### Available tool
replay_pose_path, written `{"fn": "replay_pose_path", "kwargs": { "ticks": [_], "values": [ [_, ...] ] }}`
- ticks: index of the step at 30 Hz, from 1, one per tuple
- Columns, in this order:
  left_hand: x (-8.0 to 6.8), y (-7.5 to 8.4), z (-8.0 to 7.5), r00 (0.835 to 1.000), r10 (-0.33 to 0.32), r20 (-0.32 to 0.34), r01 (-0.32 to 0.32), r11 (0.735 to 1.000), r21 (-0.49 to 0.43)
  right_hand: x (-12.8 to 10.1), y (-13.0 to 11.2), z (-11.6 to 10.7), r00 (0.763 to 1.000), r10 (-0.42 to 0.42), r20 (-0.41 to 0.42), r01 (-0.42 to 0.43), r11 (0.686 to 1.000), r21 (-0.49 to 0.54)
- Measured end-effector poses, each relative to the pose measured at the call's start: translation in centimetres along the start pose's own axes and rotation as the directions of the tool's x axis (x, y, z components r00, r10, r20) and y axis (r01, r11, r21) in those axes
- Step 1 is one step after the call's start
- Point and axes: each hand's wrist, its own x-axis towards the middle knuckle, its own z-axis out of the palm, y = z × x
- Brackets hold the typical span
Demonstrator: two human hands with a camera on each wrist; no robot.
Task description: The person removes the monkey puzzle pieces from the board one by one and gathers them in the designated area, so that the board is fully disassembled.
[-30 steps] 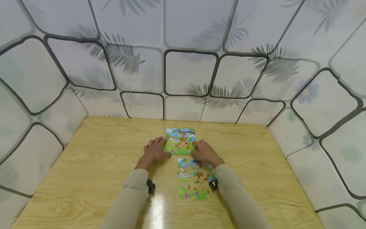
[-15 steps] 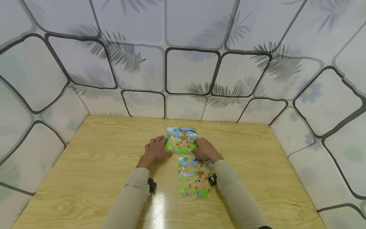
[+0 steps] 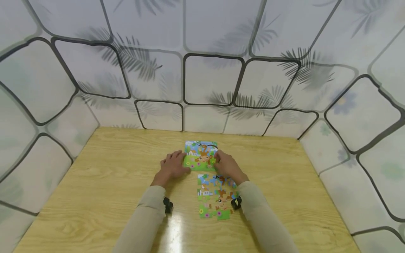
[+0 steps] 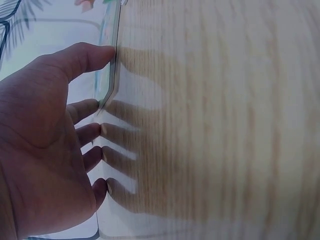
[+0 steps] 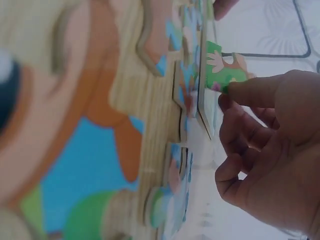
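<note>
A picture board (image 3: 197, 156) with a monkey scene lies flat on the wooden table. My left hand (image 3: 173, 165) rests at its left side with fingers spread; in the left wrist view the thumb (image 4: 95, 57) touches the board's edge, and other fingertips rest on the table. My right hand (image 3: 227, 164) is at the board's right edge. In the right wrist view its thumb and forefinger pinch a green puzzle piece (image 5: 225, 67), tilted up over the board. Nearer me lies a partly assembled jigsaw puzzle (image 3: 205, 191) with gaps between pieces; the right wrist partly covers it.
The wooden table (image 3: 120, 196) meets a patterned wall (image 3: 205, 119) behind the board, with more patterned sides left and right. A black wrist camera (image 3: 168, 205) sits on the left wrist, another black wrist camera (image 3: 236, 202) close above the jigsaw's right side.
My right hand has shifted slightly up along the board's right edge. The left hand stays at the board's left side, and the jigsaw lies as before.
</note>
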Motion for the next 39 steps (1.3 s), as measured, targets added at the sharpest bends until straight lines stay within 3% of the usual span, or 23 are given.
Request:
{"fn": "replay_pose_path", "kwargs": {
  "ticks": [10,17,26,39],
  "values": [
    [-0.2,0.0,0.2,1.0,-0.001,-0.002,0.0,1.0,-0.011,-1.8,0.4,-0.3,0.998,-0.013,-0.057,0.021,0.989,0.149],
    [-0.5,0.2,0.0,1.0,-0.005,0.004,0.005,1.0,-0.015,-3.6,1.7,-0.4,0.989,-0.125,-0.083,0.139,0.973,0.182],
    [-0.5,0.1,0.0,1.0,0.002,0.005,-0.002,1.0,-0.013,-6.0,3.4,-0.9,0.975,-0.219,-0.041,0.223,0.945,0.241],
    [-0.2,0.1,0.0,1.0,0.012,-0.012,-0.012,1.0,-0.019,-9.2,4.5,-2.4,0.972,-0.228,0.062,0.214,0.961,0.177]
  ]
}}
